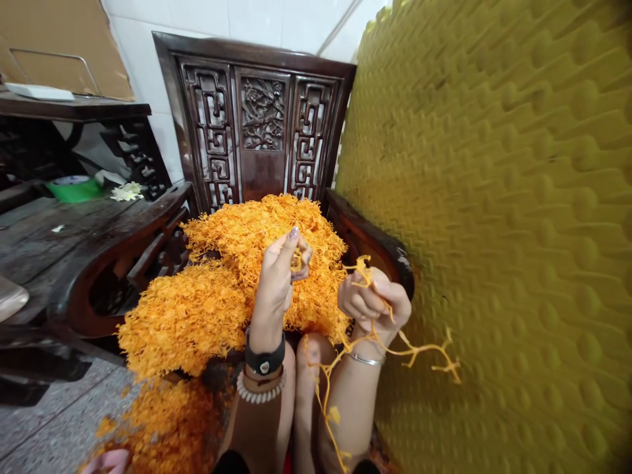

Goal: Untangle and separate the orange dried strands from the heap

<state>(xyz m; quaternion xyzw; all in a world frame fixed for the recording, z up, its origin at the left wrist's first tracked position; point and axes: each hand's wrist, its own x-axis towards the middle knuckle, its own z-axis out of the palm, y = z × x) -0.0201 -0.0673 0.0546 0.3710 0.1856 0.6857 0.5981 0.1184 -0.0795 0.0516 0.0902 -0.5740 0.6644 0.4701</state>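
Note:
My left hand (281, 266) is raised over the orange heap, thumb and fingertips pinched together. A small orange curled piece (296, 261) shows inside its fingers; its exact form is hard to make out. To its right, my right hand (374, 304) is closed around a thin orange branching plastic stem (340, 361). Forked ends of that stem stick out above the fist, to the right, and down over my forearm. Behind and below both hands lies a large heap of orange frilly plastic pieces (192, 316), which fills the seat of a dark carved wooden chair (264, 174).
A tall yellow textured foam mat (494, 197) stands close on the right. On the left, a dark wooden table (29, 220) holds a green round item (76, 189) and a pale flower-like piece (127, 191). More orange pieces (168, 421) lie low by my legs.

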